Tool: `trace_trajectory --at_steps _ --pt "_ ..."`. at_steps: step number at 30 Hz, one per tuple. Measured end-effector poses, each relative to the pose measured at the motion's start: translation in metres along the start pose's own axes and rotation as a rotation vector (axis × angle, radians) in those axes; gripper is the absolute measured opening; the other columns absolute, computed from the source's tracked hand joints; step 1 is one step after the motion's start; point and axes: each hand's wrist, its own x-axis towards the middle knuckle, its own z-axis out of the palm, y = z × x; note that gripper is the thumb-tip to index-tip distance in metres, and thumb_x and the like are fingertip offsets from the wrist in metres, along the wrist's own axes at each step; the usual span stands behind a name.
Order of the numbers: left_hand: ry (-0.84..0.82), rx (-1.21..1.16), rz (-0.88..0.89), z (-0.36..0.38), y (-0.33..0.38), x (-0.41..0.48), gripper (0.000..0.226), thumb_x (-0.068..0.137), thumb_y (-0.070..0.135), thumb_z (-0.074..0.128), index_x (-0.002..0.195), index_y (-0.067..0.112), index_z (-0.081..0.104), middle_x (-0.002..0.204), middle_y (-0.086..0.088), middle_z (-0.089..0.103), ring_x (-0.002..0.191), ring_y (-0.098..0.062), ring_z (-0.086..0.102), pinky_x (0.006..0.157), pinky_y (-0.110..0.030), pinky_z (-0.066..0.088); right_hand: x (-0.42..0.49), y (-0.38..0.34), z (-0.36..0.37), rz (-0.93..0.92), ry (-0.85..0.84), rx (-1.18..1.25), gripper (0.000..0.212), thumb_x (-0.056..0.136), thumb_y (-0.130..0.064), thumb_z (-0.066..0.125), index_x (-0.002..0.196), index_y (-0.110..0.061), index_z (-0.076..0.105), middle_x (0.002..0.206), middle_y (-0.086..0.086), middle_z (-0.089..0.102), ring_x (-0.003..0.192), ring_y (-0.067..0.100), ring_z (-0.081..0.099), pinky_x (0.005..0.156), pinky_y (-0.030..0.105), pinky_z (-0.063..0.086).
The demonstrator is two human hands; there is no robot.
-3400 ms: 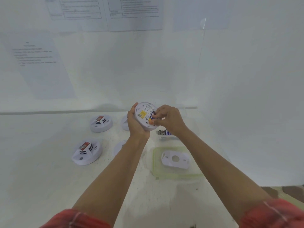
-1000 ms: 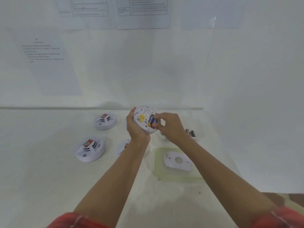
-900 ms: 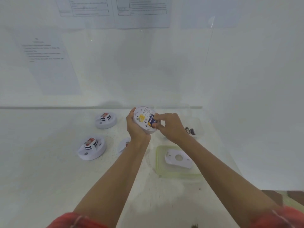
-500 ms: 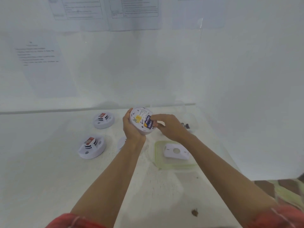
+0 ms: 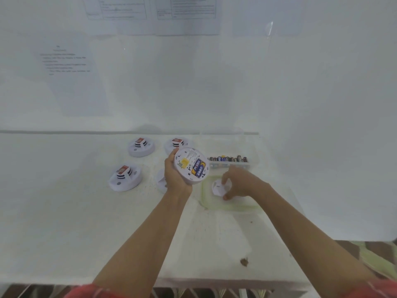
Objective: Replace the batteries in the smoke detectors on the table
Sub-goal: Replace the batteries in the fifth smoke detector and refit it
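Head view: The left hand (image 5: 176, 179) held 1 smoke detector (image 5: 190, 166) up above the table (image 5: 86, 211). Its fingers were curled round the left edge, and the back of the detector faced the camera. 2 blue and yellow batteries (image 5: 198, 167) sat side by side in its slot.

Half a second before, the right hand (image 5: 242, 183) was up at the detector, right by the batteries. Now it had let go and dropped down to about 4 o'clock from the detector. There its fingers and thumb pinched the white cover (image 5: 219, 186), which lay in the green tray (image 5: 236, 206). I think this meant the new batteries were in and the cover was the next thing to go back on. The cover would need to line up with the round back before it could lock.

A clear box of batteries (image 5: 228, 159) sat at about 3 o'clock from the held detector, close by. 3 more detectors waited on the table: 1 at 8 o'clock (image 5: 125, 178), 1 at 10 o'clock (image 5: 141, 147) and 1 at 11 o'clock (image 5: 178, 144), partly hidden. Another white piece (image 5: 161, 182) peeked out behind the left wrist, and I could not tell what it was.
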Motion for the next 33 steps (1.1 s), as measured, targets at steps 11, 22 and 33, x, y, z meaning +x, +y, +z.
trace_trajectory --at_steps 11,22,33 --pt "0.006 0.049 -0.026 -0.015 0.007 -0.007 0.023 0.093 0.034 0.042 0.099 0.025 0.063 0.106 -0.006 0.064 0.103 -0.029 0.058 0.097 -0.052 0.044 -0.003 0.008 0.001 -0.060 0.030 0.165 0.045 0.072 -0.024 0.078 0.113 -0.016 0.063 0.107 0.002 0.051 0.100 0.015 0.049 0.084 0.024 0.037" --pt "-0.176 0.022 -0.078 -0.002 0.022 -0.001 0.033 0.080 0.035 0.056 0.107 0.018 0.056 0.115 -0.011 0.052 0.105 -0.031 0.050 0.095 -0.046 0.038 -0.016 -0.057 -0.039 -0.259 0.494 0.704 0.035 0.066 -0.019 0.082 0.099 -0.023 0.071 0.106 -0.005 0.063 0.097 0.008 0.055 0.074 0.006 0.037" --pt "-0.247 -0.017 -0.075 0.005 0.021 0.001 0.053 0.070 0.034 0.063 0.117 0.019 0.044 0.116 -0.013 0.046 0.103 -0.029 0.050 0.077 -0.036 0.048 -0.010 -0.074 -0.029 -0.276 0.524 0.634 0.041 0.066 -0.015 0.081 0.106 -0.015 0.070 0.110 0.003 0.055 0.099 0.012 0.051 0.087 0.026 0.043"
